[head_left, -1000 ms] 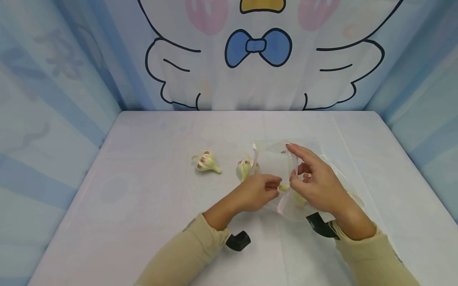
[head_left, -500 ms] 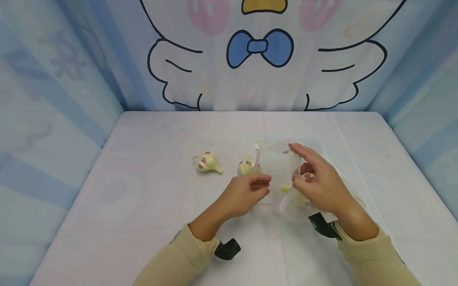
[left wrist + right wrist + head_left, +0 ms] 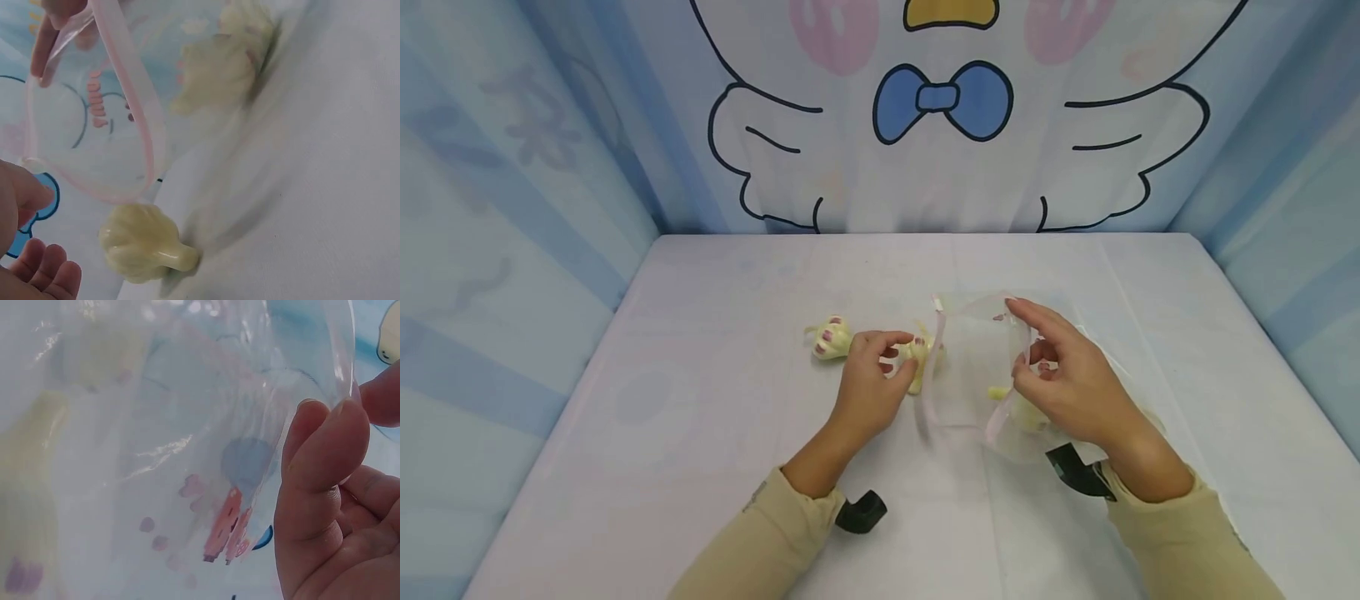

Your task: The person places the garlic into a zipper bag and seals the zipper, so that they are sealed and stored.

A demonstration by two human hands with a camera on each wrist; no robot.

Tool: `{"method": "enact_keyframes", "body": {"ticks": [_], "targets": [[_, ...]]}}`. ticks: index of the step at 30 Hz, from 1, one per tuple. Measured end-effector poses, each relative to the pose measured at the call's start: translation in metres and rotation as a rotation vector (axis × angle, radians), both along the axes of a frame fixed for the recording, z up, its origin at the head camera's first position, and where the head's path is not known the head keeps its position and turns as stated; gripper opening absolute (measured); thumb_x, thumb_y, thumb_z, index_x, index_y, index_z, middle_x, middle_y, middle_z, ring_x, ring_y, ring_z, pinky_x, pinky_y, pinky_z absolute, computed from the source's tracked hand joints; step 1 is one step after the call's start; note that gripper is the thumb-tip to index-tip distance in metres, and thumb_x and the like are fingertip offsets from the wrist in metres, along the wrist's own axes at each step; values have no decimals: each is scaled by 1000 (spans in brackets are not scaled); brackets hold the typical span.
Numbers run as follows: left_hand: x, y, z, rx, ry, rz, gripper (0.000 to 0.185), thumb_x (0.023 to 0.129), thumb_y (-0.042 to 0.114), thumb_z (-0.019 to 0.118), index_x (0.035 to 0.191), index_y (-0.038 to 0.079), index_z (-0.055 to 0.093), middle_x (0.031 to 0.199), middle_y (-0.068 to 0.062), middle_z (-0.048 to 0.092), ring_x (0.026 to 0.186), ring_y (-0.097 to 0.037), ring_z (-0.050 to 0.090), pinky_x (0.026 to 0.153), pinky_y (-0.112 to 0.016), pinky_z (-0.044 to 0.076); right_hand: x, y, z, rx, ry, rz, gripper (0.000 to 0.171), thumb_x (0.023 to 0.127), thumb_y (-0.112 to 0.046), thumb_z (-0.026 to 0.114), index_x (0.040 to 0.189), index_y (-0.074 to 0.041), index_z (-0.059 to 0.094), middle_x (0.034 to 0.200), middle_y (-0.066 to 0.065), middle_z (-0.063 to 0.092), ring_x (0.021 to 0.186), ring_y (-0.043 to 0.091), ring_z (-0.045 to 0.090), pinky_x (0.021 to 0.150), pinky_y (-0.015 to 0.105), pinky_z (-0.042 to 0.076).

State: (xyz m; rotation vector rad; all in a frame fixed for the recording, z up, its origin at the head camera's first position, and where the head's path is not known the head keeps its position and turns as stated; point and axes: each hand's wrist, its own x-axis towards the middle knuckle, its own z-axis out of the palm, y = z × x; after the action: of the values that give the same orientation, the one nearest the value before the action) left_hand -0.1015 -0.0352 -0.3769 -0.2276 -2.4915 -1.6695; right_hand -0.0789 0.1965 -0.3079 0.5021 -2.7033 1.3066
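Moved: left hand (image 3: 868,379) has left the bag (image 3: 973,367) mouth and gone to 10 o'clock, fingers now curling round garlic (image 3: 916,354).
Right hand (image 3: 1063,379): pinches the bag's rim, holding it open.
Bag: mid-table, 1 bulb inside.
Handling: garlic light, papery; grip its body. Bag limp, slippery.
Spare bulb (image 3: 829,340): 9 o'clock of the left hand.

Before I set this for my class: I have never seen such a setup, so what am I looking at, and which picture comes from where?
A person works bare-handed at a pale table. One picture comes from a head camera looking down; the other two come from cameras on each wrist. The right hand pinches open a clear plastic zip bag with a pink rim, with pale garlic inside. The left hand reaches over a cream garlic bulb beside the bag; whether it grips is unclear. Another purple-streaked garlic bulb lies further left.
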Motion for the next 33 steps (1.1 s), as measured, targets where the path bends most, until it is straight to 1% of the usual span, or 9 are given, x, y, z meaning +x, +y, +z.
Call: {"method": "enact_keyframes", "body": {"ticks": [3,9,14,20,24,29,33], "targets": [[-3,-2,-5,-10,-19,5,24,91,5,69,114,3,71,116,-15,54,102,-29,58,87,-43,53,0,0,0,-8,-5,6,64,89,4,59,151,-6,44,150,9,44,85,17,52,61,20,47],[-9,-3,-12,-13,-61,1,26,91,6,70,117,4,73,126,-17,54,110,-32,60,92,-42,53,0,0,0,-6,-7,9,64,90,4,59,151,-7,44,149,9,45,85,17,52,61,21,47],[-14,-1,-18,-21,-85,-11,33,90,4,69,123,5,70,127,-17,55,111,-30,60,92,-40,53,0,0,0,-14,1,14,64,90,5,59,151,-6,44,149,9,45,84,17,52,60,21,46],[-17,3,-21,-37,-140,-11,40,90,5,69,130,6,66,129,-20,53,112,-31,60,93,-40,53,1,0,-1,-19,5,17,63,90,5,59,150,-5,44,148,8,46,83,16,53,60,21,46],[-21,4,-23,-59,-164,-28,47,88,3,70,134,4,61,132,-22,51,113,-32,59,93,-40,52,1,1,-1,-18,5,15,63,90,5,58,150,-6,44,148,8,46,83,15,53,60,21,46],[-24,7,-27,-78,-164,-48,57,86,-1,71,140,2,54,135,-24,49,113,-32,60,91,-42,52,1,1,0,-21,4,12,64,89,6,58,151,-6,44,148,8,46,82,15,53,59,21,45],[-25,10,-29,-138,-153,-41,56,87,1,71,140,-2,52,131,-26,54,113,-34,60,94,-43,50,2,1,0,-13,6,8,64,89,6,58,151,-6,44,147,8,46,83,16,53,60,21,45]]}}
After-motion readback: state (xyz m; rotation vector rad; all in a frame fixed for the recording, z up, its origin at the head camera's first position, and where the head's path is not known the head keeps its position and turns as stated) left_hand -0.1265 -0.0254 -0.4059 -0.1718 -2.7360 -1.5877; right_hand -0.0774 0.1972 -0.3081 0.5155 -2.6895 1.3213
